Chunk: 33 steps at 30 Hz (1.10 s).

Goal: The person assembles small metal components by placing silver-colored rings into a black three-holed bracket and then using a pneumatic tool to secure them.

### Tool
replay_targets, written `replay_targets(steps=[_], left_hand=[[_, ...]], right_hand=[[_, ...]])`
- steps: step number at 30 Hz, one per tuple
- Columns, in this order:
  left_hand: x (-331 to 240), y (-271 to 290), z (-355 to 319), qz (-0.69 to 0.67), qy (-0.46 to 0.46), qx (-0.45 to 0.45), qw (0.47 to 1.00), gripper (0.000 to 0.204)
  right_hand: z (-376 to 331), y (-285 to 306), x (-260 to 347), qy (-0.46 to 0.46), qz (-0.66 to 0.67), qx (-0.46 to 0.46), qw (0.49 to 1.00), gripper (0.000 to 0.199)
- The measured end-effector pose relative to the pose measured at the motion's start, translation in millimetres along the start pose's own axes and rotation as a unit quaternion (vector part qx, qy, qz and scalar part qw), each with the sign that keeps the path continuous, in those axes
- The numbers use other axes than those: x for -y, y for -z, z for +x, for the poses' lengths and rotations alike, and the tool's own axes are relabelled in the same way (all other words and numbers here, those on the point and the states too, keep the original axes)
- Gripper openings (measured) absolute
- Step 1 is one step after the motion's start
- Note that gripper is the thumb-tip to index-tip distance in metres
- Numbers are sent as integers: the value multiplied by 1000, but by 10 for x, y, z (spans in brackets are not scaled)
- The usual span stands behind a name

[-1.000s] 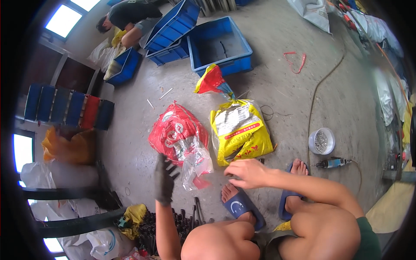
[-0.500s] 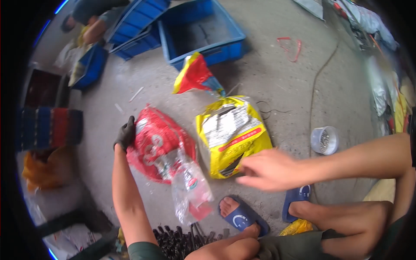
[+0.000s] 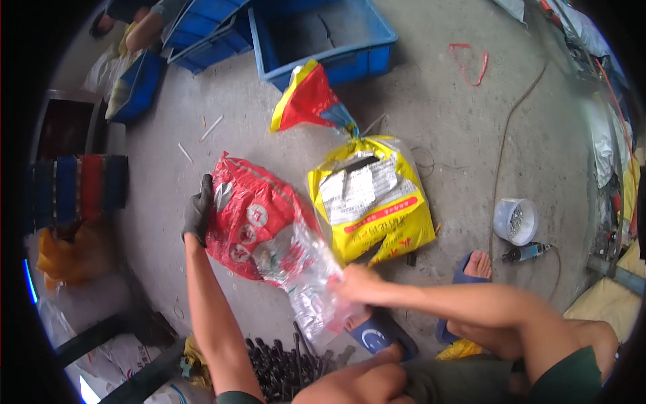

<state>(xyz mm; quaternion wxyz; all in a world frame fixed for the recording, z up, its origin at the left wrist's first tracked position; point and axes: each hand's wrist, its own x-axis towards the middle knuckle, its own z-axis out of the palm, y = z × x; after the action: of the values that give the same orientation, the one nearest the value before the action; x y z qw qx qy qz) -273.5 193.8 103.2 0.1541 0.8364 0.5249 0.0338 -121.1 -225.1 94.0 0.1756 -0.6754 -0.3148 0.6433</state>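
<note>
Shifted R hand @ red/clr bag

Soft, even light; clear plastic lower left of the yellow bag glares; right hand below it blurs; outer edges bend.

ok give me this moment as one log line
left hand: gloved, against bulging red plastic bag | right hand: bare, at crumpled clear plastic film
</note>
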Motion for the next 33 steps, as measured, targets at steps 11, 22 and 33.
replay_targets(steps=[11, 22, 33], left_hand=[[-59, -80, -1201, 90, -34, -308, 947, 57], [-556, -818, -2552, -731, 348, 27, 587, 82], [-624, -339, -2474, -683, 209, -26, 699, 59]], right_hand=[[-43, 744, 982, 376, -188, -303, 855, 56], [1266, 392, 1109, 45, -146, -357, 922, 107], [1262, 428, 1372, 3, -10, -257, 966, 71]])
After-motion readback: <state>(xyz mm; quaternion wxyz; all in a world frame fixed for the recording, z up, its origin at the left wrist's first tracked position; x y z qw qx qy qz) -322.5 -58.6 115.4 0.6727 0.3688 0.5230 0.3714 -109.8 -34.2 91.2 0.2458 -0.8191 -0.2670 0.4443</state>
